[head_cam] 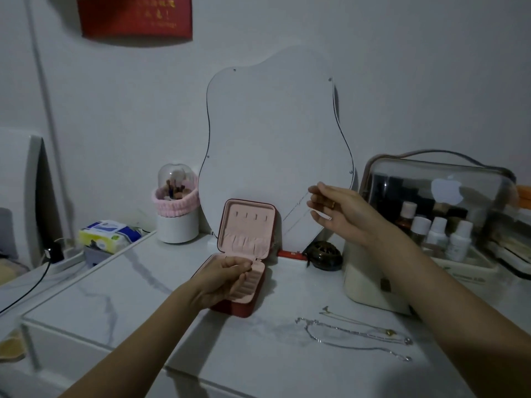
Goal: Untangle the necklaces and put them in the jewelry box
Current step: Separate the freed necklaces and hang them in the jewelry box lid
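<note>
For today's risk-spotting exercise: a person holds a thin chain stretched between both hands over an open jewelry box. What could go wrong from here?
1. The thin chain, held taut between the right hand and the left hand, might snap or slip out.
2. The necklaces lying loose near the table's front edge could be swept off by the right forearm.
3. The jewelry box lid stands against the mirror; a tug might tip it shut.

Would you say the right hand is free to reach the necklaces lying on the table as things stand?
Probably not yet: the right hand is raised and pinching a thin chain stretched toward the left hand. Nothing blocks the way to the loose necklaces below its forearm.
</note>
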